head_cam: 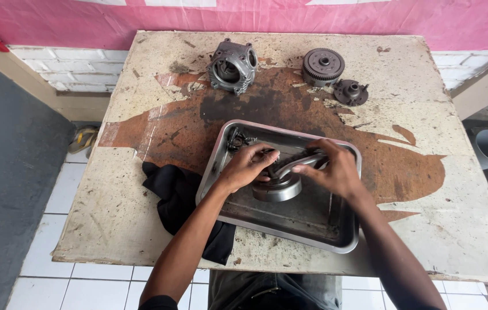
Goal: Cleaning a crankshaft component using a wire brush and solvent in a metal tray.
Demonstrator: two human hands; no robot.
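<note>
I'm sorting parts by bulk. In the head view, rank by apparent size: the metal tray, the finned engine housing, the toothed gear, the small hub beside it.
1. Metal tray
2. Finned engine housing
3. Toothed gear
4. Small hub

All three loose parts sit farther from the camera than the tray, at similar depth.
</note>
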